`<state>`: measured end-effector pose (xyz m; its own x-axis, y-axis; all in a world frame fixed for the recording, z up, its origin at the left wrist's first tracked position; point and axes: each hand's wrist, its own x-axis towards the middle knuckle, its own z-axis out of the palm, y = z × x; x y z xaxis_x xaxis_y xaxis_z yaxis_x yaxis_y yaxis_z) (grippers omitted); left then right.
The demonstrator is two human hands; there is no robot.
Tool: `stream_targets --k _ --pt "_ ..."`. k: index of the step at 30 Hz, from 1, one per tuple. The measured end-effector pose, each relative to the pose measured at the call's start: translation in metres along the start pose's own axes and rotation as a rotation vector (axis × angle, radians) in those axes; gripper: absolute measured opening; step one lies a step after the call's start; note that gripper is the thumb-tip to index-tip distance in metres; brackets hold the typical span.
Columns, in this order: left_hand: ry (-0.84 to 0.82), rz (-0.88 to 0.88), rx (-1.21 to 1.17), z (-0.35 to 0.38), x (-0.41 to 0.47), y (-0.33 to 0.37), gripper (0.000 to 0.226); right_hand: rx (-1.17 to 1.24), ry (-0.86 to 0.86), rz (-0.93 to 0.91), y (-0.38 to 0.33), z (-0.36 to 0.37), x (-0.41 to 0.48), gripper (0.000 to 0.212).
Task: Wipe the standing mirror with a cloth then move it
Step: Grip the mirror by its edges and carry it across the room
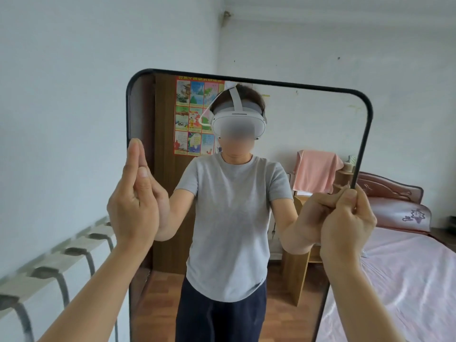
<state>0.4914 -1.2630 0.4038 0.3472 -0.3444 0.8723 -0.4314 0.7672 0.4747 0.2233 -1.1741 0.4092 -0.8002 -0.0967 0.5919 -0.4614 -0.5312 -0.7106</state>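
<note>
The standing mirror (296,134) stood upright at the centre of the view, its black frame between the two hands. The left hand (133,201), at about nine o'clock, lay along the left edge of the frame with fingers extended and flat, not curled round it. The right hand (345,218), at about three o'clock, was closed round the right edge of the frame. A bed (407,280) lay at four o'clock.

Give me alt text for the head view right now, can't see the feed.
Both hands hold a black-framed standing mirror by its side edges: the left hand flat on the left edge, the right hand fisted around the right. A bed sits to the right; no cloth is visible in either hand.
</note>
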Motion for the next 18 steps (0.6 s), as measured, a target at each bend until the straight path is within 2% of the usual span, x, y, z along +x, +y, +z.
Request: stream_targets --k 6,12,18 --pt "-0.013 -0.012 -0.012 0.046 0.01 -0.046 0.04 0.008 0.005 0.001 0.046 0.043 0.016 0.012" --pt "-0.037 -0.026 -0.041 0.104 0.021 -0.092 0.04 -0.021 0.023 0.015 0.091 0.083 0.033 0.026" --pt "-0.063 -0.043 -0.068 0.162 0.032 -0.124 0.04 -0.033 0.061 0.009 0.13 0.115 0.057 0.025"
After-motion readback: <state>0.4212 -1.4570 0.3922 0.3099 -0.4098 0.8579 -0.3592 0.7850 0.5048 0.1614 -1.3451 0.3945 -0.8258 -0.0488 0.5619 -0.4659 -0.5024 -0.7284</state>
